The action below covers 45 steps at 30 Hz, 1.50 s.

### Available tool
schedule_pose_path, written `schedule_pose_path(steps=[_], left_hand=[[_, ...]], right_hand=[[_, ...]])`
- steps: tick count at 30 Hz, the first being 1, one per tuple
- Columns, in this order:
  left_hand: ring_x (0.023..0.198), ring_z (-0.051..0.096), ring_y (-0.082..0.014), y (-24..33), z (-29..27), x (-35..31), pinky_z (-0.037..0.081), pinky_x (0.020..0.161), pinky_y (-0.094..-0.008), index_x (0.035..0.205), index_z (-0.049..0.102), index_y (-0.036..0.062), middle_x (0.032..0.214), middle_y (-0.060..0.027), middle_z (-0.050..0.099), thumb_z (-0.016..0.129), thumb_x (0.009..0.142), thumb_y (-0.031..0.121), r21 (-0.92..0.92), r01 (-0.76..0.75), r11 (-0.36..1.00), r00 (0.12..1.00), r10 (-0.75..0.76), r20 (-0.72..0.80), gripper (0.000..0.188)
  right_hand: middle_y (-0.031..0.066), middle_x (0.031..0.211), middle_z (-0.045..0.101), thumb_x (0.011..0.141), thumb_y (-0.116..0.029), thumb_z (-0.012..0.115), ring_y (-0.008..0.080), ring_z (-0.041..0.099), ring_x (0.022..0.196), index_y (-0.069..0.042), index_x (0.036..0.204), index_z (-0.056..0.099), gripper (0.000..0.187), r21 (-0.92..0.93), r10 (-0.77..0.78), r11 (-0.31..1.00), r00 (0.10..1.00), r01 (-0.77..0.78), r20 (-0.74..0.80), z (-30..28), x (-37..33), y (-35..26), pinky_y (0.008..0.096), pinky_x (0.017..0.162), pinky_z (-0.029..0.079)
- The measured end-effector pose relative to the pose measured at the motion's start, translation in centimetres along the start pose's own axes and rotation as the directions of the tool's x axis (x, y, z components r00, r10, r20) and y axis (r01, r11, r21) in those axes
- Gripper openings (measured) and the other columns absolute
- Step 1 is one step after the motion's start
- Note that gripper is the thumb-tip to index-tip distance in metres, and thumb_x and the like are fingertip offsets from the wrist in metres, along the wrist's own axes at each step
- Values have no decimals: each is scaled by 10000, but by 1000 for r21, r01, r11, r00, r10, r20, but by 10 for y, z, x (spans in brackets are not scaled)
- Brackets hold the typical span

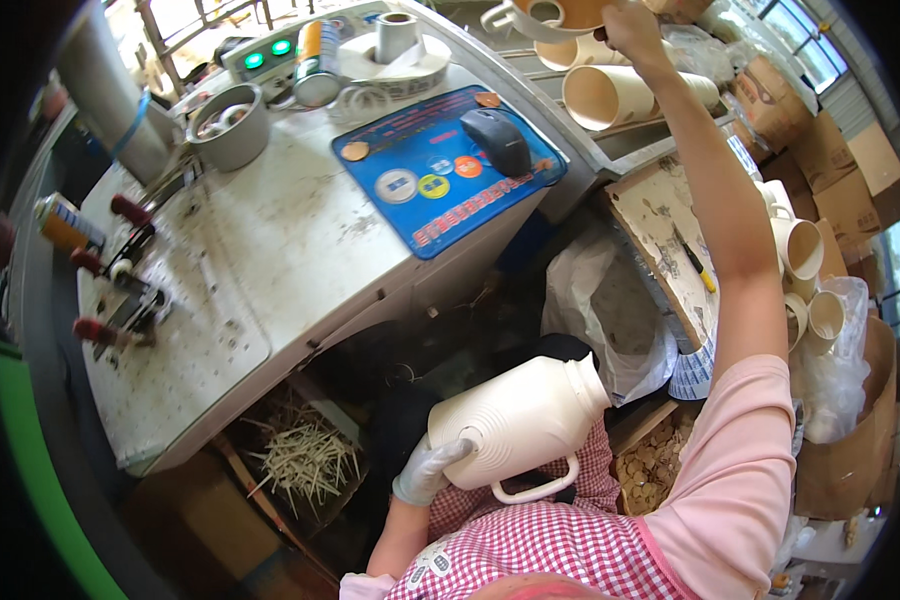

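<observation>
While the person sits low beside the white bench (270, 250), each hand has its own piece:

Left hand: gloved in pale grey (428, 470), bent at the wrist, fingers curled against the base end of the jug (520, 425), gripping it just below the bench's near edge.
Jug: cream plastic, ribbed body, narrow neck pointing right, loop handle underneath; lies sideways over the checked pink apron (540, 540).
Right hand: bare (632, 25), arm stretched straight up past the bench's right end, pink sleeve at the shoulder; fingers closed on the rim of a cream shell (545, 15) with a handle.
Tubes: smooth cream cylinders (610, 95), open ends showing, stacked just right of the bench.
Mat: blue, glossy, printed with round badges (445, 165), on the bench top, a black mouse (498, 140) on it.
</observation>
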<state>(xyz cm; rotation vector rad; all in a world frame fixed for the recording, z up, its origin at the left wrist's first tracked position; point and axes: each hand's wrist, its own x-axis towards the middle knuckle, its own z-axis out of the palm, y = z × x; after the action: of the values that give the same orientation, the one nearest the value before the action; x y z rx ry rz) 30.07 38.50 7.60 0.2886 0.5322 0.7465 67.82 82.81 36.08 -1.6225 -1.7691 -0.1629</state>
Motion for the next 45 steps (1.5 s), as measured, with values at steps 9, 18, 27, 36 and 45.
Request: schedule_pose_path(steps=[9,18,27,36,45], left_hand=[[1239,616,-243,4,18,27,474,1077,-390,1487,456,-62,1366,-158,626,736,894,123,-17,56,998,986,-58,-159,681],[1176,652,-296,26,29,53,539,1002,-432,1477,449,-70,1339,-204,625,675,902,84,-39,162,986,966,-166,-197,637],[1256,603,-273,34,28,60,462,1088,-411,1493,453,-45,1382,-168,609,696,860,107,-111,219,969,936,-241,-257,695],[1230,620,-267,27,44,45,489,1058,-391,1478,452,-70,1367,-183,617,716,867,133,-10,158,987,962,-156,-225,695],[1267,601,-274,-13,31,37,493,1072,-418,1466,475,-46,1405,-157,600,799,876,242,185,-126,975,975,156,-158,732]], right_hand=[[320,1247,672,1016,-373,413,439,656,1190,59,1204,688,546,104,574,817,817,-567,-52,133,58,59,494,1036,498],[311,1306,646,1080,-384,306,426,609,1265,58,1298,641,596,-53,437,886,868,-461,-236,214,79,147,504,1109,432],[257,1160,724,1057,-301,387,385,729,1055,48,1155,695,476,-342,384,812,875,-472,-294,268,151,198,477,858,592],[229,1316,675,966,-312,630,301,731,1097,37,1411,574,568,-670,259,732,960,-123,106,184,51,97,527,824,572],[147,766,655,992,-287,651,348,662,720,-83,910,593,228,118,-174,981,962,152,212,-74,-312,-2,452,634,512]])
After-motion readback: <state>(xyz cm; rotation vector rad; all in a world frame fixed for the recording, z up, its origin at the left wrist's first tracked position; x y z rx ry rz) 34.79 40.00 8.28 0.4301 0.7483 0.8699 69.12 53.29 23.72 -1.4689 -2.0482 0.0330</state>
